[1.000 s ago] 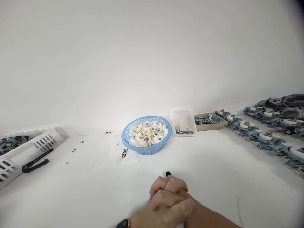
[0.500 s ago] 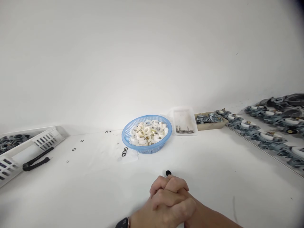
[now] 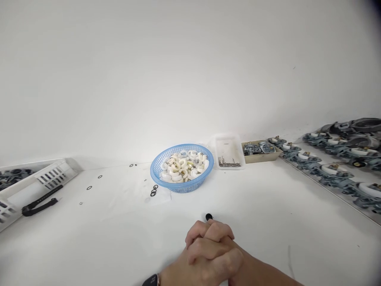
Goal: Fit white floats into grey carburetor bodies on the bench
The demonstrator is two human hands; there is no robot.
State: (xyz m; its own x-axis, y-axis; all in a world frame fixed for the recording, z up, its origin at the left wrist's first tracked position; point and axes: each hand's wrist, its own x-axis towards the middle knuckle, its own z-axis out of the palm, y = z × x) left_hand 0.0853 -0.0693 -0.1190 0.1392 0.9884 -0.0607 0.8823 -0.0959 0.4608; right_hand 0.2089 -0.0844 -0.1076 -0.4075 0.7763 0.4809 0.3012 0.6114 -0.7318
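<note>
Just beyond hands, black object

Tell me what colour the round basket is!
The round plastic basket is blue, in the head view.

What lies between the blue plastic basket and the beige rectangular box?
A rectangular white plastic tray holding thin metallic pieces; the head view shows it.
</note>
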